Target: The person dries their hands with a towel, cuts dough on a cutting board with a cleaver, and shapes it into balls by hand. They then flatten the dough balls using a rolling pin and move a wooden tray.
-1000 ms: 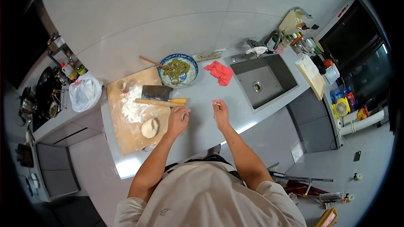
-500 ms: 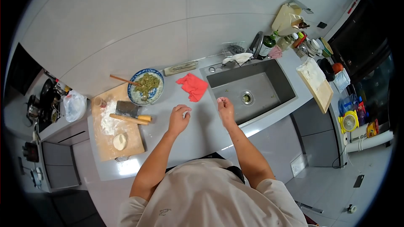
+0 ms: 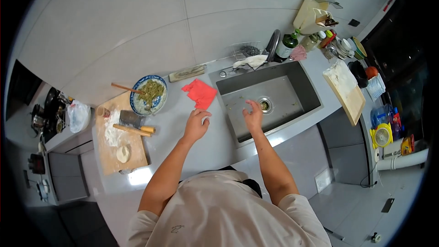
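Note:
My left hand (image 3: 197, 125) is over the grey counter (image 3: 173, 148), just below a red cloth (image 3: 200, 93), its fingers loosely curled and apart with nothing held. My right hand (image 3: 253, 117) hangs over the near left part of the sink (image 3: 283, 110), fingers apart and empty. Left of the cloth sits a blue-rimmed bowl (image 3: 149, 95) of green filling with a wooden utensil in it. On the floured wooden board (image 3: 105, 158) lie a ball of dough (image 3: 123, 154), a cleaver (image 3: 130, 119) and a rolling pin (image 3: 131, 130).
A black faucet (image 3: 273, 45) and a green bottle (image 3: 287, 45) stand behind the sink. To the right are a floured tray (image 3: 351, 100), stacked dishes and a yellow fan (image 3: 382, 135). A white plastic bag (image 3: 79, 115) sits at the left, near the stove.
The view has shifted right, so the board and bowl appear farther left. Both hands are now nearer the sink side; my right hand has opened from a pinch and is over the sink.

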A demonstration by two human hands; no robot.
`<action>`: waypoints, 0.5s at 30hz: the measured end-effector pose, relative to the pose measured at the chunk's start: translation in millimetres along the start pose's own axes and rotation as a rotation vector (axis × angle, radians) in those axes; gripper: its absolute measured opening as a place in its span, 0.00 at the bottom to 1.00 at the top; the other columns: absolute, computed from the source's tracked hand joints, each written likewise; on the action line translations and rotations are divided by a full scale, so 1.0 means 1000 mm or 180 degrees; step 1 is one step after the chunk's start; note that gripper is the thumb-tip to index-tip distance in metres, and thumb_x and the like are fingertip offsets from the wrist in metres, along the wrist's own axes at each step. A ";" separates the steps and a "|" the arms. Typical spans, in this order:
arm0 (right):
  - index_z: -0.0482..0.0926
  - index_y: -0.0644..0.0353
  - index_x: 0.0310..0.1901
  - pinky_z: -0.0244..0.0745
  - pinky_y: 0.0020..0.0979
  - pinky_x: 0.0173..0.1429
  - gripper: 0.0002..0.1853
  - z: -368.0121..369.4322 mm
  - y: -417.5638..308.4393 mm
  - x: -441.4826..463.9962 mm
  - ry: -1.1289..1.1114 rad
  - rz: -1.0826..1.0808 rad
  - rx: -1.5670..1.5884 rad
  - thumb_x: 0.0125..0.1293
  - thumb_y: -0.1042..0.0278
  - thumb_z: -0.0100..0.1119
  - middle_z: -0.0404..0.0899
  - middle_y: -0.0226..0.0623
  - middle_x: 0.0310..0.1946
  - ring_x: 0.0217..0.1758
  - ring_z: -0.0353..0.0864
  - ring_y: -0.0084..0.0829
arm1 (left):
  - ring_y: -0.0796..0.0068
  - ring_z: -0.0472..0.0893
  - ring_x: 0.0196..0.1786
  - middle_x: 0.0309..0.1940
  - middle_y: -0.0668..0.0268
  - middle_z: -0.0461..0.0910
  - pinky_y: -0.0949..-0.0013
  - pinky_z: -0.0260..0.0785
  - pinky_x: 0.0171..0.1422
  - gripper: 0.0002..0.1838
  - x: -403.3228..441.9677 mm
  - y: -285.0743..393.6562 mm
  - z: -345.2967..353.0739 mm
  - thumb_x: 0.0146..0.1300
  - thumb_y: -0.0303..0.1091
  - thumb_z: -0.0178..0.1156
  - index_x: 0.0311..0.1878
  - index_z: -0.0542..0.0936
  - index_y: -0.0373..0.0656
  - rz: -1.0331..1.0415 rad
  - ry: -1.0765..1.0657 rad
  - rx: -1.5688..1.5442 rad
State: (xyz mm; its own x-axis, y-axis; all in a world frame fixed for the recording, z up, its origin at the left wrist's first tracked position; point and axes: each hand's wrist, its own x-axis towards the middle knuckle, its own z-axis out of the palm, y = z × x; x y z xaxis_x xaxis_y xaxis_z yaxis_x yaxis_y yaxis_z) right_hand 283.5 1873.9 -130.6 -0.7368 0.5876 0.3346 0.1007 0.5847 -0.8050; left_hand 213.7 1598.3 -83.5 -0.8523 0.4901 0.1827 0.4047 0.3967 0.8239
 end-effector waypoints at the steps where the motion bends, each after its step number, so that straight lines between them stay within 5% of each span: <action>1: 0.85 0.59 0.48 0.82 0.34 0.50 0.08 0.008 -0.009 -0.001 -0.0264 0.0613 0.0660 0.71 0.69 0.71 0.88 0.37 0.36 0.38 0.87 0.30 | 0.53 0.81 0.60 0.53 0.59 0.85 0.57 0.75 0.66 0.12 -0.004 -0.005 -0.004 0.64 0.23 0.65 0.49 0.90 0.43 -0.0041 0.0022 0.0020; 5: 0.84 0.60 0.46 0.82 0.34 0.48 0.08 0.064 -0.041 -0.023 -0.0691 0.0584 0.0762 0.72 0.68 0.71 0.87 0.37 0.34 0.36 0.85 0.30 | 0.52 0.82 0.59 0.53 0.59 0.85 0.56 0.76 0.65 0.12 -0.032 -0.044 -0.036 0.64 0.23 0.65 0.49 0.90 0.44 -0.0263 0.0335 0.0204; 8: 0.84 0.61 0.46 0.82 0.34 0.47 0.09 0.120 -0.077 -0.052 -0.1754 0.0829 0.0353 0.73 0.66 0.71 0.87 0.37 0.33 0.35 0.85 0.30 | 0.51 0.83 0.58 0.53 0.58 0.86 0.55 0.77 0.64 0.12 -0.073 -0.065 -0.089 0.65 0.24 0.65 0.49 0.90 0.45 -0.0730 0.0661 0.0230; 10: 0.83 0.62 0.45 0.78 0.30 0.43 0.09 0.147 -0.107 -0.081 -0.1862 0.0610 0.0552 0.75 0.64 0.68 0.85 0.30 0.30 0.33 0.80 0.24 | 0.50 0.83 0.57 0.53 0.57 0.86 0.55 0.77 0.64 0.12 -0.107 -0.083 -0.127 0.65 0.24 0.65 0.49 0.90 0.45 -0.1009 0.0867 0.0153; 12: 0.85 0.61 0.46 0.83 0.35 0.45 0.11 0.181 -0.133 -0.116 -0.1978 0.0361 0.0862 0.73 0.61 0.70 0.88 0.38 0.32 0.34 0.86 0.30 | 0.59 0.87 0.48 0.53 0.58 0.86 0.62 0.82 0.50 0.14 -0.141 -0.106 -0.160 0.66 0.20 0.64 0.53 0.89 0.43 -0.0747 0.1267 0.0857; 15: 0.86 0.59 0.52 0.85 0.35 0.49 0.13 0.229 -0.178 -0.164 -0.2985 -0.0131 0.0711 0.72 0.62 0.70 0.91 0.39 0.36 0.38 0.91 0.32 | 0.57 0.87 0.48 0.49 0.56 0.87 0.61 0.82 0.50 0.14 -0.194 -0.135 -0.215 0.65 0.19 0.63 0.51 0.89 0.41 -0.1065 0.1687 0.0845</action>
State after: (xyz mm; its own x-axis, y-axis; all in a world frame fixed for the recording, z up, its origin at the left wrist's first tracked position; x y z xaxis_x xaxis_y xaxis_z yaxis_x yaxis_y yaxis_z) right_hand 233.4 1545.4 -154.6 -0.9812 -0.1735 -0.0850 0.0048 0.4180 -0.9084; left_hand 253.0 1282.4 -114.9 -0.9656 -0.1118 0.2349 0.1010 0.6709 0.7346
